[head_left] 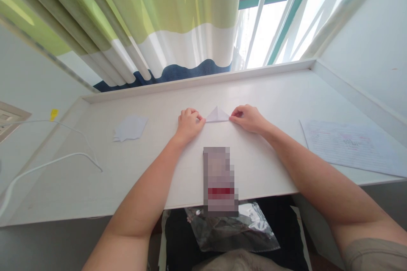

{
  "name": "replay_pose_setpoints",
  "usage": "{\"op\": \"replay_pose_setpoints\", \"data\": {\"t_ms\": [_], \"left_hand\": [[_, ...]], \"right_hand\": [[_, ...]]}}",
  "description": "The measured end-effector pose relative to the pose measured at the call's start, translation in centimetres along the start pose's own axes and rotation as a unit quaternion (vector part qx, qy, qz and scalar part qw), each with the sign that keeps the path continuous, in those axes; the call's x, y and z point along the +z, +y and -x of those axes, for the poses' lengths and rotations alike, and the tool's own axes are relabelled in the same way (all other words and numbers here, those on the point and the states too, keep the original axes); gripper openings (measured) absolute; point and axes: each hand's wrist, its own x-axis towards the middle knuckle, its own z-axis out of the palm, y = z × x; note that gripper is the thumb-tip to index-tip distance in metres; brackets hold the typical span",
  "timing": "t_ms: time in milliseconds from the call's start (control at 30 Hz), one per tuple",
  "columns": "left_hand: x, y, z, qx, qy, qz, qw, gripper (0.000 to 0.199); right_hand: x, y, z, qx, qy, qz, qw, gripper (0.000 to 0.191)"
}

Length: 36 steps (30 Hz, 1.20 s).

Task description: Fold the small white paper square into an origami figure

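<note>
I saw the left hand [190,124] and right hand [249,119] each pinching one near corner of the folded white paper [217,115] | paper sat between them, on or just above the desk [254,159], peak pointing away | risk, I judged: uneven pull could have skewed the crease or torn a corner

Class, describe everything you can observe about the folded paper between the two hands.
The folded paper is small, white and roughly triangular, its point aimed away from the person and its long edge facing them. A line, perhaps a crease, runs down from the point. It is at the white desk's surface, though whether it lies fully flat is unclear. The left hand pinches its left corner; the right hand, its right.
</note>
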Motion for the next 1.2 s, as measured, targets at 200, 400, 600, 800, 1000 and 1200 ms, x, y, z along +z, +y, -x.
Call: {"op": "replay_pose_setpoints", "data": {"t_ms": [200,400,600,800,1000,1200], "left_hand": [[-0.2,0.1,0.2,0.004,-0.015,-0.023,1.000,0.012],[-0.3,0.2,0.5,0.093,-0.030,-0.005,0.995,0.046],[-0.1,-0.3,0.3,0.088,-0.020,0.031,0.995,0.035],[0.0,-0.7,0.1,0.088,-0.022,0.041,0.995,0.036],[0.0,-0.7,0.1,0.084,-0.019,0.053,0.995,0.025],[0.1,-0.8,0.1,0.084,-0.015,0.052,0.995,0.024]], "right_hand": [[0.2,0.3,0.1,-0.014,-0.007,0.015,1.000,0.013],[0.9,0.6,0.6,-0.168,0.024,0.053,0.984,0.040],[1.0,1.4,0.1,-0.165,-0.001,0.009,0.986,0.028],[0.2,2.1,-0.3,-0.097,-0.002,-0.059,0.994,0.027],[-1.6,2.2,-0.2,-0.068,-0.034,-0.093,0.993,0.024],[-2.3,1.6,0.1,-0.054,-0.079,-0.110,0.989,0.013]]}}
